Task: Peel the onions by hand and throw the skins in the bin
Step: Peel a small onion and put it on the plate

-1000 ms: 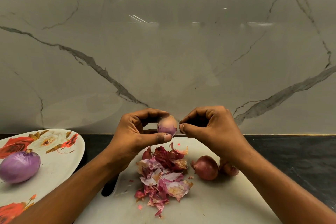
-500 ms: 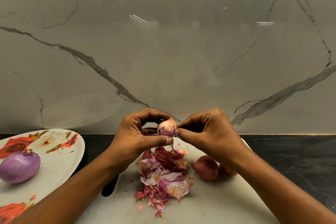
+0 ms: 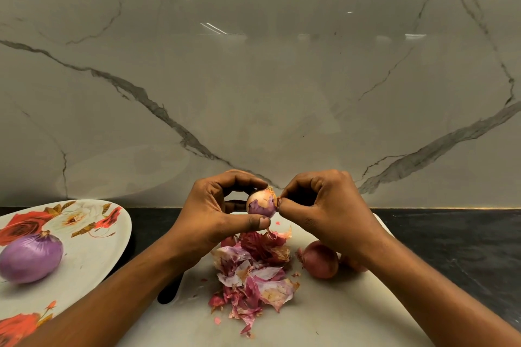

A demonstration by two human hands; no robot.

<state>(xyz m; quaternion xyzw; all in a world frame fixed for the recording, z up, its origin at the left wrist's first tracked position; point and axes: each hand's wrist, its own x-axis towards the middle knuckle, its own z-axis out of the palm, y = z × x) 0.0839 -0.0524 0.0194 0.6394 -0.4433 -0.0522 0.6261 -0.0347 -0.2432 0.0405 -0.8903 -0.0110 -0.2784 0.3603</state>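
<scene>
second unpeeled onion (image 3: 353, 263) mostly hidden behind right hand (image 3: 324, 211), probably onion.

One head-worn camera looks forward and down, close over the cutting board (image 3: 324, 315), facing the marble wall (image 3: 253, 79).

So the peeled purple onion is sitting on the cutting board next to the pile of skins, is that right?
Not quite. The head view shows the peeled purple onion sitting on the floral plate, off to the left. The pile of skins is on the cutting board.
</scene>
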